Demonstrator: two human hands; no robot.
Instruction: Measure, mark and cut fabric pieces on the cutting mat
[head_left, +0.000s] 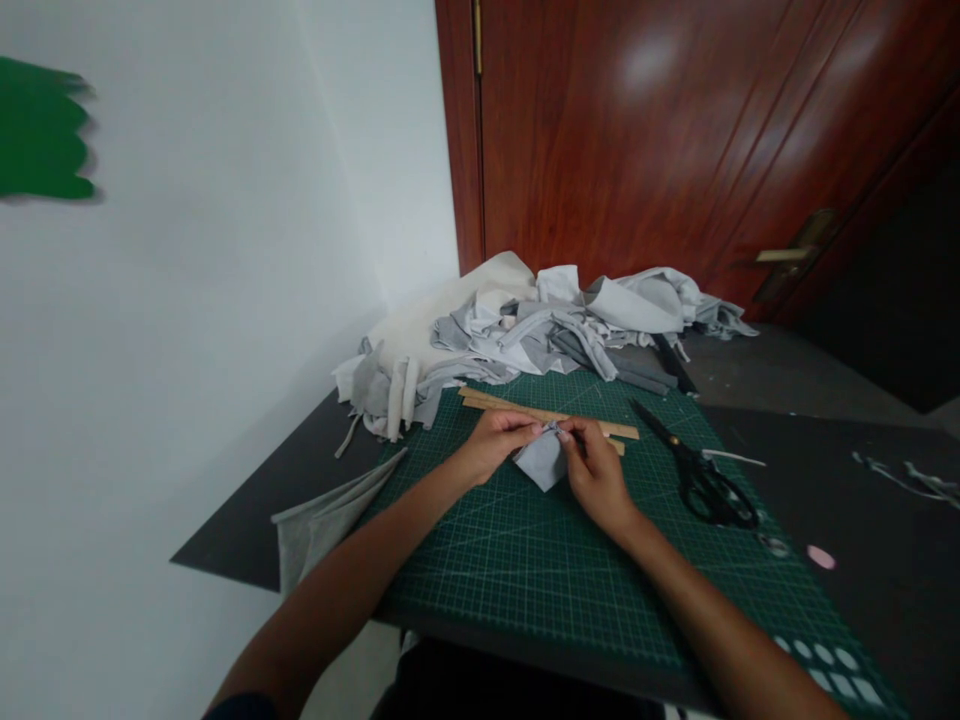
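A small piece of grey fabric hangs between my two hands, its top edge bunched and its lower corner pointing down. My left hand pinches the upper left of that edge. On the other side, my right hand grips the upper right with thumb and fingers. Both hands are over the green cutting mat. Just behind them lie wooden rulers, partly covered by the hands. Black-handled scissors rest to the right, blades pointing away from me.
A heap of grey and white fabric scraps fills the back of the table. Folded grey cloth sits by my left forearm. A pink chalk-like piece and loose threads are at the right. A wooden door stands behind.
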